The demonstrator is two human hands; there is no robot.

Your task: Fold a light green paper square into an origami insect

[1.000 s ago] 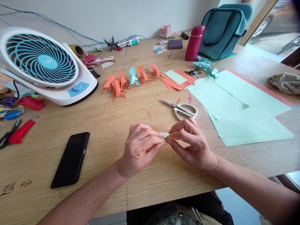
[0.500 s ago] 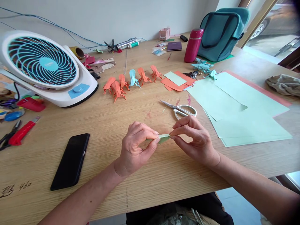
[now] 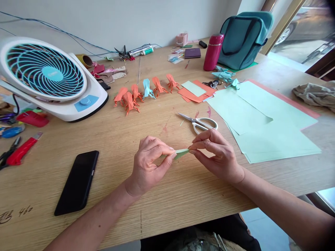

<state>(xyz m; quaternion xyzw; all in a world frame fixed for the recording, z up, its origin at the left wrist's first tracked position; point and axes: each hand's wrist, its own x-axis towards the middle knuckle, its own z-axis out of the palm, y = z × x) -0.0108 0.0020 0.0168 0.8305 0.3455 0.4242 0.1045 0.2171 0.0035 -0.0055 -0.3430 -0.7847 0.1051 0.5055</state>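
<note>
Between my two hands is a small folded piece of light green paper (image 3: pixel 180 152), held above the wooden table. My left hand (image 3: pixel 153 162) pinches its left end between thumb and fingers, hiding that part. At the right tip, my right hand (image 3: pixel 216 155) grips the paper with thumb and fingertips. Just beyond my right hand lies a pair of scissors (image 3: pixel 195 120) with white handles, blades pointing left. Farther back stand several folded orange paper figures (image 3: pixel 129 102) and one light blue paper figure (image 3: pixel 148 89).
Large light green sheets (image 3: pixel 280 139) lie at right, near small orange sheets (image 3: pixel 192 96) and keys (image 3: pixel 213 83). A black phone (image 3: pixel 77 183) rests at left, below a white fan (image 3: pixel 90 89). A pink bottle (image 3: pixel 213 54) and teal bag (image 3: pixel 240 42) stand at the back.
The view has shifted slightly. Both hands keep their pinch on the folded green paper, which looks slightly more tilted, its right end higher.
</note>
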